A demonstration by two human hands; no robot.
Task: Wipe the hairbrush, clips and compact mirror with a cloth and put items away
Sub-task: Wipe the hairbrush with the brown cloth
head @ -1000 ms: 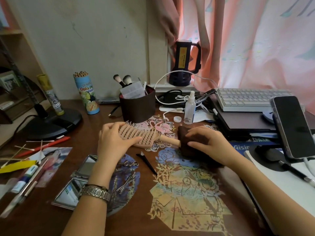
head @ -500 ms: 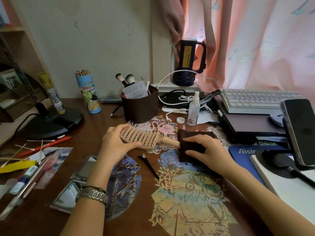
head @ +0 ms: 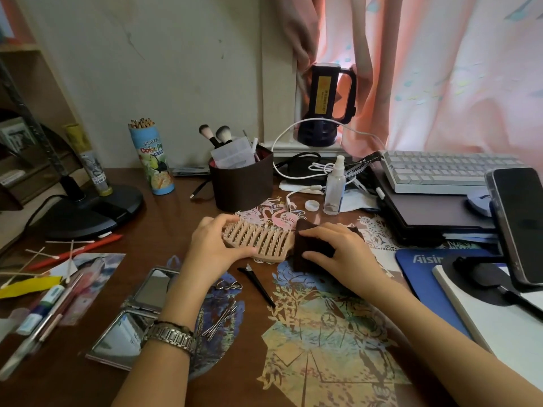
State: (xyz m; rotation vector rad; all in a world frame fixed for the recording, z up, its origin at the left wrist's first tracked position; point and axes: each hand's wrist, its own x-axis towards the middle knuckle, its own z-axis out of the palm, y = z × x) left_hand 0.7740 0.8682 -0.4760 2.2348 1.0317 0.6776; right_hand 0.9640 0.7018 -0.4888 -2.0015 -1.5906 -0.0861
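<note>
A beige paddle hairbrush point(head: 260, 240) with its bristles up is held above the desk in the middle of the view. My left hand point(head: 213, 249) grips the brush head from the left. My right hand point(head: 342, 252) holds a dark brown cloth point(head: 308, 248) wrapped around the brush's handle, which is hidden under it. An open compact mirror point(head: 133, 321) lies at the lower left, partly behind my left forearm. A black clip point(head: 257, 284), a small metal clip point(head: 229, 286) and several hairpins point(head: 221, 320) lie on the desk below the brush.
A brown holder point(head: 242, 186) with makeup brushes stands behind the hairbrush. A spray bottle point(head: 335, 189) and its cap point(head: 311, 205) sit to its right. Keyboard point(head: 440, 171), laptop and a phone on a stand point(head: 517, 224) fill the right. Pencil tube point(head: 152, 163), lamp base point(head: 88, 210) and cotton swabs lie left.
The cloth in my right hand has slid left along the handle up to the brush head. The brush now lies flatter with its bristles facing up.
</note>
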